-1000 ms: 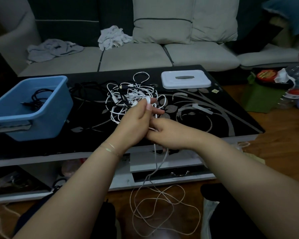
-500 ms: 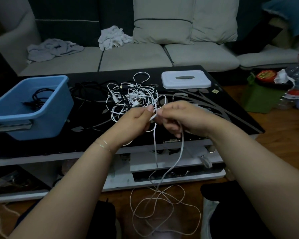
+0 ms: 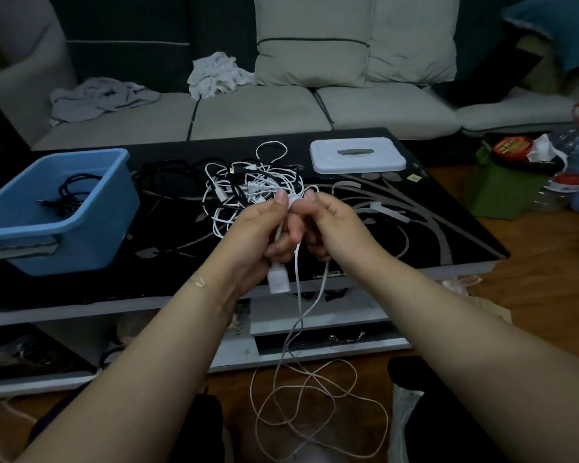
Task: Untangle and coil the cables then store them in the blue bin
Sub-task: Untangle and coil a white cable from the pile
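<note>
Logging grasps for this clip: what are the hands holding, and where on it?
Both hold one white cable. The left hand grips it near its plug end, the plug hanging below; the right hand pinches the cord beside it.

Both forearms reach in from the bottom corners; left hand (image 3: 258,235) and right hand (image 3: 335,225) meet mid-frame, fingers curled, pinching.

The table (image 3: 415,228) top is glossy black glass with a matt silver leaf pattern. The blue bin (image 3: 91,228) at left looks like smooth plastic, as does the white lid (image 3: 358,158) farther off. The sofa (image 3: 258,111) beyond is cloth; the floor (image 3: 549,262), polished wood.
</note>
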`<action>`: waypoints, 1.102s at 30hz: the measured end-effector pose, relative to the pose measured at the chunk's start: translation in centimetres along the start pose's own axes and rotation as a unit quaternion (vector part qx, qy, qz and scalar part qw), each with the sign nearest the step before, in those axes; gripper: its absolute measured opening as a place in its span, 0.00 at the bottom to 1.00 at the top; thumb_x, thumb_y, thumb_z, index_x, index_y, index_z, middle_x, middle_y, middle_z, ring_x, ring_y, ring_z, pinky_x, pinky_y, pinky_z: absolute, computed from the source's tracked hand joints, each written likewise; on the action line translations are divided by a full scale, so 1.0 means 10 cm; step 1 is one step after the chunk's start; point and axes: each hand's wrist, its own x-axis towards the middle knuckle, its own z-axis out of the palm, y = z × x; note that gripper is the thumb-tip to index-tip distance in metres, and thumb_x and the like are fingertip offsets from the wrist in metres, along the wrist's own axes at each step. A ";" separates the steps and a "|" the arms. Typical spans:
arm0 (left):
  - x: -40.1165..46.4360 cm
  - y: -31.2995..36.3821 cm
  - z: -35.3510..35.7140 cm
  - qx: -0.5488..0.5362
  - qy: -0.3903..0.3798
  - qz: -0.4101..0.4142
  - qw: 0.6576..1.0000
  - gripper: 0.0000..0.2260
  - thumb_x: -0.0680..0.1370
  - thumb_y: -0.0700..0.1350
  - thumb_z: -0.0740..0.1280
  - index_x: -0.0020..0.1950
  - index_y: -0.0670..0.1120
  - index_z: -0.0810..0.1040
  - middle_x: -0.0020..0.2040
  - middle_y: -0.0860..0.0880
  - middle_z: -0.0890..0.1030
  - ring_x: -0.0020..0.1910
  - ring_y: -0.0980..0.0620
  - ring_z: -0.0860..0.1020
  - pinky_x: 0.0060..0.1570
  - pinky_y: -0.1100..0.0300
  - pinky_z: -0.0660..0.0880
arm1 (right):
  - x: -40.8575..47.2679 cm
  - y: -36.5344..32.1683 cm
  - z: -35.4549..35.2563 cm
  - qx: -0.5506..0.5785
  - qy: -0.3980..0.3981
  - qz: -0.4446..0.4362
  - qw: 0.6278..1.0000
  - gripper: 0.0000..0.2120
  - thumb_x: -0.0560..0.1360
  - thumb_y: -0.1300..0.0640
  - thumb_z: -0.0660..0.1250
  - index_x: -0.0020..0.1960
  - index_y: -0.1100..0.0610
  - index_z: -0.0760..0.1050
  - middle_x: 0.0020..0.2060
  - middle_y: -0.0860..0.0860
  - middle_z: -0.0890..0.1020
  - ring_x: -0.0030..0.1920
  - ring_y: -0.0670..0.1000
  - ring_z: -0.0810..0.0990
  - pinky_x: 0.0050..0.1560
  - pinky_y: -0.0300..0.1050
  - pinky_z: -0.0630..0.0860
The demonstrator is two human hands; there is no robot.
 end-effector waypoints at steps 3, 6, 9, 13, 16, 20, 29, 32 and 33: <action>-0.01 0.01 0.01 0.004 -0.013 -0.019 1.000 0.27 0.83 0.50 0.50 0.28 0.43 0.74 0.17 0.52 0.66 0.18 0.58 0.56 0.26 0.59 0.48 | -0.01 0.01 0.06 0.008 0.019 0.010 1.000 0.14 0.83 0.55 0.53 0.42 0.51 0.71 0.24 0.51 0.68 0.21 0.46 0.62 0.22 0.34 0.56; -0.03 0.02 -0.01 -0.008 -0.034 -0.037 0.999 0.27 0.82 0.48 0.51 0.31 0.44 0.82 0.20 0.52 0.69 0.20 0.57 0.63 0.24 0.65 0.57 | -0.02 0.00 0.08 0.002 0.040 0.010 0.999 0.14 0.83 0.57 0.53 0.40 0.53 0.69 0.25 0.54 0.68 0.19 0.44 0.64 0.20 0.33 0.59; -0.06 0.03 -0.01 -0.065 -0.052 -0.048 0.995 0.19 0.79 0.48 0.55 0.49 0.40 0.84 0.23 0.51 0.68 0.27 0.55 0.76 0.29 0.65 0.73 | -0.06 -0.04 0.08 0.025 0.024 0.017 0.999 0.15 0.83 0.55 0.53 0.39 0.55 0.67 0.22 0.52 0.69 0.18 0.43 0.65 0.19 0.32 0.61; -0.06 0.02 0.02 -0.082 -0.039 -0.026 0.996 0.16 0.79 0.46 0.54 0.52 0.36 0.77 0.22 0.52 0.70 0.32 0.53 0.82 0.37 0.61 0.81 | -0.06 -0.05 0.08 0.026 0.019 0.022 0.999 0.14 0.83 0.52 0.55 0.39 0.54 0.68 0.17 0.41 0.68 0.18 0.38 0.66 0.20 0.29 0.61; -0.04 0.04 0.03 -0.091 -0.008 -0.017 0.996 0.16 0.81 0.45 0.54 0.53 0.38 0.78 0.34 0.51 0.82 0.21 0.61 0.70 0.27 0.67 0.73 | -0.04 -0.01 0.08 0.008 0.013 0.003 1.000 0.11 0.82 0.56 0.56 0.42 0.54 0.71 0.21 0.44 0.71 0.19 0.39 0.67 0.21 0.29 0.61; 0.00 0.08 -0.02 -0.113 0.032 0.002 0.993 0.19 0.79 0.48 0.56 0.60 0.37 0.75 0.37 0.53 0.81 0.17 0.61 0.61 0.21 0.71 0.62 | -0.02 0.12 0.12 -0.153 0.009 -0.061 0.986 0.10 0.81 0.57 0.58 0.45 0.49 0.75 0.25 0.40 0.76 0.25 0.39 0.71 0.30 0.34 0.65; 0.01 0.09 -0.14 -0.104 0.068 0.059 0.991 0.14 0.82 0.45 0.54 0.57 0.40 0.74 0.57 0.43 0.82 0.60 0.45 0.79 0.61 0.51 0.76 | -0.08 0.07 0.10 -0.379 -0.082 -0.047 0.920 0.11 0.80 0.53 0.57 0.40 0.52 0.68 0.33 0.50 0.79 0.33 0.51 0.76 0.41 0.51 0.77; 0.03 0.10 -0.15 -0.060 0.111 0.066 0.990 0.12 0.84 0.42 0.53 0.50 0.41 0.75 0.65 0.39 0.76 0.63 0.43 0.77 0.61 0.51 0.76 | -0.13 0.05 0.10 -0.439 -0.135 -0.065 0.886 0.05 0.80 0.53 0.58 0.45 0.50 0.68 0.35 0.49 0.75 0.38 0.54 0.74 0.37 0.46 0.71; 0.04 0.08 -0.15 -0.023 0.132 0.070 0.989 0.13 0.84 0.42 0.53 0.48 0.42 0.75 0.65 0.40 0.76 0.64 0.44 0.76 0.61 0.52 0.75 | -0.14 0.06 0.10 -0.463 -0.147 -0.069 0.871 0.04 0.80 0.52 0.58 0.47 0.50 0.68 0.35 0.48 0.73 0.39 0.54 0.73 0.34 0.45 0.67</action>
